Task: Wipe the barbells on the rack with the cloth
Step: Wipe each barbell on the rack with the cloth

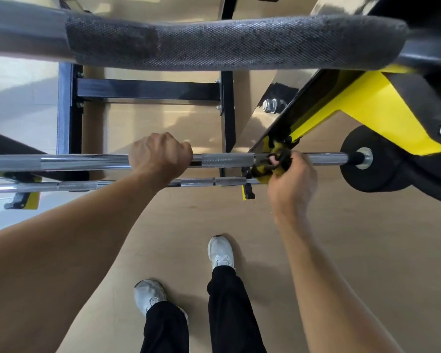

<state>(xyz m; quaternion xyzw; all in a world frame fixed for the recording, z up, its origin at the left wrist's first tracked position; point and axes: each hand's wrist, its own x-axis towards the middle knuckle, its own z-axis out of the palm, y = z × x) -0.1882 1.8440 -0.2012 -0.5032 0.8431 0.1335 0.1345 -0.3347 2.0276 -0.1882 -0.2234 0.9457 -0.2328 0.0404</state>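
Nearest thing: top barbell (214, 42), big and blurry, is running across the far top of the view, knurling showing.
Left hand: left hand (161, 157) is wrapping its fingers over the middle barbell (227, 160), clamped on the smooth chrome just left of a knurled patch, looks like it's steadying the bar.
Right hand: right hand (292, 174) is bunching a dark cloth (280, 159) round the same bar, fingers curled tight on it, right where the bar is sitting in the yellow rack hook (262, 174).
Where the bars are: third, thinner barbell (138, 186) is lying just nearer and lower, untouched; black end plate (367, 169) is sitting at the right end.
Rack: black and yellow rack frame (367, 103) is rising to the far right.
Feet: white shoes (220, 253) are standing on the tan floor (341, 238).
Doing it well, my guess: keep the left grip firm so the bar isn't rolling, wrap the cloth fully round and slide along toward the plate, twisting over the knurling where grime hides. Watch knuckles near the hook.
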